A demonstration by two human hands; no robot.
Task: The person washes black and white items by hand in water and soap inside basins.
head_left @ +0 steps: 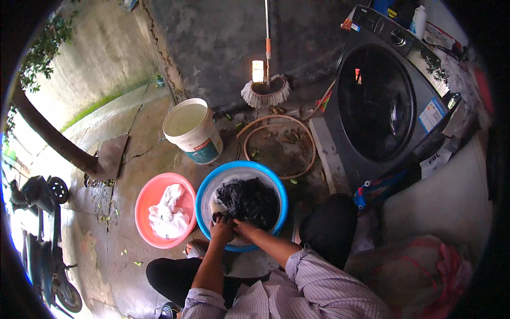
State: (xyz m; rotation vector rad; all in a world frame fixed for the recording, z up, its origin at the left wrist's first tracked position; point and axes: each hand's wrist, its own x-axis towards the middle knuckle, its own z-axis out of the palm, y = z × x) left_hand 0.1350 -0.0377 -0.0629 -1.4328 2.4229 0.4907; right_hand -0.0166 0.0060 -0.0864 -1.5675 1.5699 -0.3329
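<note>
Black wet cloth (253, 201) lies in soapy water in a blue-rimmed plastic basin (283, 199) between my knees. My left hand (221, 230) grips a bunched part of the dark cloth at the basin's near left side. Close beside it, my right hand (242, 228) is on the same cloth; its fingers are partly hidden and blurred, so its grip is unclear. Just left of the blue basin stands a pink plastic basin (142, 223) with a white cloth (171, 217) bunched inside it.
Beyond the basins stand a bucket of water (194, 135), a coiled hose (312, 139) and a string mop (266, 92) against the wall. A front-loading washing machine (376, 99) is at the right. At the far left are a tree trunk (55, 139) and a parked scooter (46, 239).
</note>
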